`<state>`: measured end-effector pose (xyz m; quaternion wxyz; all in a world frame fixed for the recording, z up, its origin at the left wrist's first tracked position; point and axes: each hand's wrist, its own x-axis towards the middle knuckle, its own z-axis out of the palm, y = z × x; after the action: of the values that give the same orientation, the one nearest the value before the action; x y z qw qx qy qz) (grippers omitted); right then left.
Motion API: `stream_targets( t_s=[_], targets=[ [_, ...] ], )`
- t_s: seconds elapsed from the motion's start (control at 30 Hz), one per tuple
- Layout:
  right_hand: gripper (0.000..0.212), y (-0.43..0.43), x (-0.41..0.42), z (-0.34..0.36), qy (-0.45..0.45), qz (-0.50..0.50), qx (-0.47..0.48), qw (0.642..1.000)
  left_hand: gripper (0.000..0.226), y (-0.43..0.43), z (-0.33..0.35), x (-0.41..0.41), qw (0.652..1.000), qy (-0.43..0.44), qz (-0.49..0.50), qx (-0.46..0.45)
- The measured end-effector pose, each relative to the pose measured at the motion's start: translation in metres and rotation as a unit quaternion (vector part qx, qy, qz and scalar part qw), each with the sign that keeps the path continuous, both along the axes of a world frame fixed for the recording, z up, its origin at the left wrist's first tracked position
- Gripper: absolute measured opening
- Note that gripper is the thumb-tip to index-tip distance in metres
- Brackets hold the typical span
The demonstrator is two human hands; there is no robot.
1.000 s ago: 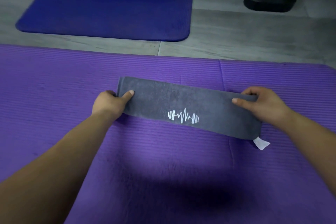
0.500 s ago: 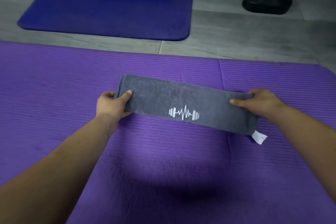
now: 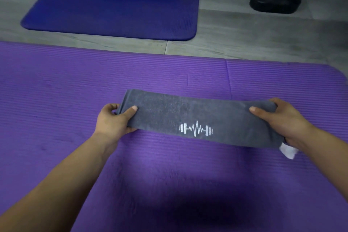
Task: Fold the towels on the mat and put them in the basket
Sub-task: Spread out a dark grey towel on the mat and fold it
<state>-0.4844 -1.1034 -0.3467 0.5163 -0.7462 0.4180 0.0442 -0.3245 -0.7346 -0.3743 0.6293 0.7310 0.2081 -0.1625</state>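
Head view: purple mat (image 3: 75, 90) on the floor. Grey towel (image 3: 188, 111), folded to a long strip, lies across it, short of the mat's far edge. Left hand (image 3: 113, 120): grip pinches the strip's left end, thumb on top. Right hand (image 3: 278, 117): grip pinches the right end. White tag (image 3: 288, 151) beside right wrist.

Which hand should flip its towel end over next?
Probably the right hand: it spans its whole end of the long grey terry towel, and folding over would tuck in the white label. The left hand pinches only the near corner.
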Motion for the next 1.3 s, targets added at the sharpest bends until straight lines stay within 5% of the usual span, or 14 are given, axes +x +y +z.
stream_targets(
  t_s=[0.07,0.13,0.23,0.33,0.43,0.6,0.77,1.03,1.2,1.3],
  targets=[
    [0.031,0.000,-0.016,-0.004,0.031,0.033,-0.042,0.998,0.039,0.012,-0.005,-0.025,0.999,0.010,-0.018,0.040],
    [0.037,0.004,-0.025,-0.012,0.078,0.068,-0.119,0.987,0.041,0.022,-0.013,-0.048,0.982,-0.007,-0.081,0.171],
    [0.054,0.016,-0.029,-0.025,0.098,0.088,-0.267,0.955,0.056,0.023,-0.019,-0.072,0.888,-0.154,-0.183,0.393],
    [0.050,0.051,-0.021,-0.030,-0.002,0.175,-0.461,0.870,0.057,-0.006,-0.011,-0.080,0.791,-0.325,-0.274,0.441],
    [0.056,0.106,-0.006,-0.035,-0.070,0.333,-0.458,0.821,0.065,-0.029,-0.023,-0.079,0.733,-0.299,-0.427,0.437],
    [0.067,0.154,0.013,-0.061,-0.026,0.485,-0.428,0.762,0.070,-0.012,-0.048,-0.062,0.662,-0.312,-0.481,0.483],
    [0.072,0.141,0.007,-0.065,0.007,0.506,-0.450,0.736,0.075,0.011,-0.049,-0.046,0.676,-0.311,-0.456,0.488],
    [0.075,0.138,0.006,-0.062,0.028,0.514,-0.428,0.743,0.080,0.046,-0.040,-0.045,0.773,-0.243,-0.381,0.445],
    [0.069,0.163,0.011,-0.041,-0.023,0.483,-0.424,0.766,0.066,0.046,-0.023,-0.053,0.895,-0.179,-0.232,0.336],
    [0.061,0.175,0.021,-0.041,-0.074,0.501,-0.375,0.776,0.057,0.042,-0.022,-0.050,0.907,-0.135,-0.227,0.328]
  ],
)
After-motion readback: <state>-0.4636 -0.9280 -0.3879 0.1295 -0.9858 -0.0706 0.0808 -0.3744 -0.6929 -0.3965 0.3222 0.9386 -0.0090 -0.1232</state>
